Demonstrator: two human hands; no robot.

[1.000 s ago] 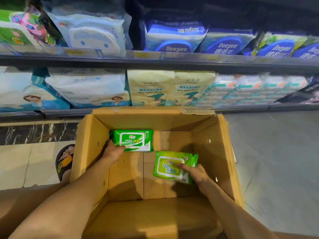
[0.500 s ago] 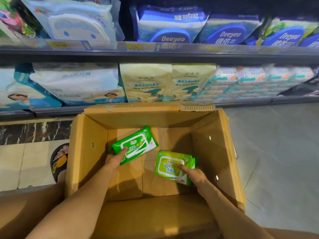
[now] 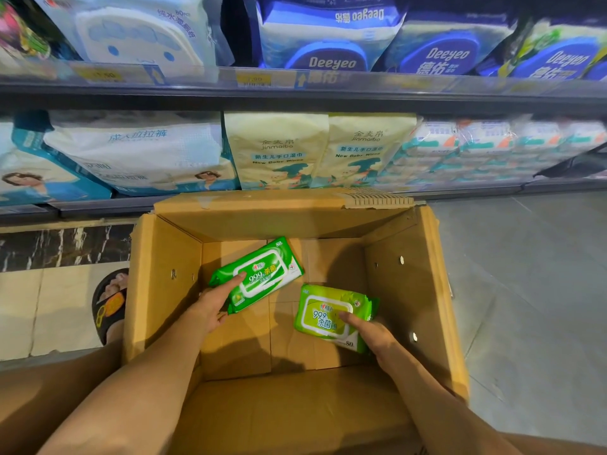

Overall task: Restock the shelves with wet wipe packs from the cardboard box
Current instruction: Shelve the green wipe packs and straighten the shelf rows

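Observation:
Both my hands reach down into an open cardboard box (image 3: 437,290) on the floor. My left hand (image 3: 210,307) grips the near end of a dark green wet wipe pack (image 3: 262,274), thumb on its label, and the pack tilts up to the right. My right hand (image 3: 368,330) grips a lighter green wet wipe pack (image 3: 325,313) at its near right corner, thumb on top. The box holds only these two packs. The shelves (image 3: 295,93) stand right behind the box.
The lower shelf holds pale yellow baby wipe bags (image 3: 315,149), white pull-up pants bags (image 3: 131,149) and stacked small packs (image 3: 486,149). Blue Deeyeo packs (image 3: 328,37) fill the upper shelf. My sandalled foot (image 3: 110,303) stands left of the box. Grey floor lies to the right.
My left hand has lifted and turned the dark green pack from lying flat to tilted. My right hand has shifted its pack slightly. The view has moved nearer the shelves.

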